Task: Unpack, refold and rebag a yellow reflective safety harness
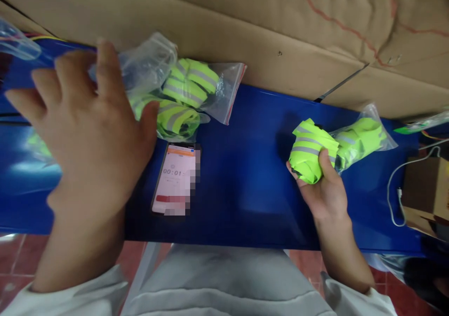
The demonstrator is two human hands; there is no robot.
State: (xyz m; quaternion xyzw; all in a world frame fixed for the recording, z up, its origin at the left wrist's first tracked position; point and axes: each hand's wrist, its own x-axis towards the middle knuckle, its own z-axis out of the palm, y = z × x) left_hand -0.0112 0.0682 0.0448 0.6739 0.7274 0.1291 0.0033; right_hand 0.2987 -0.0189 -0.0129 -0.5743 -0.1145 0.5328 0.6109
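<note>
My right hand (326, 190) grips a folded bundle of neon yellow-green reflective strap (310, 150) with grey stripes, holding it over the blue table. Just behind that bundle lies a clear bag holding another neon bundle (363, 138). On the left, my left hand (94, 115) is raised with its fingers spread and nothing in them. It partly hides a clear plastic bag (149, 63) beyond it. Beside its thumb are bagged neon bundles, one (191, 82) in a red-edged zip bag and another (177, 119) nearer me.
A phone (175, 178) showing a running timer lies on the blue table (238, 190). Large cardboard boxes (224, 35) line the back edge. At the right are a white cable (391, 185) and a small open cardboard box (424, 190).
</note>
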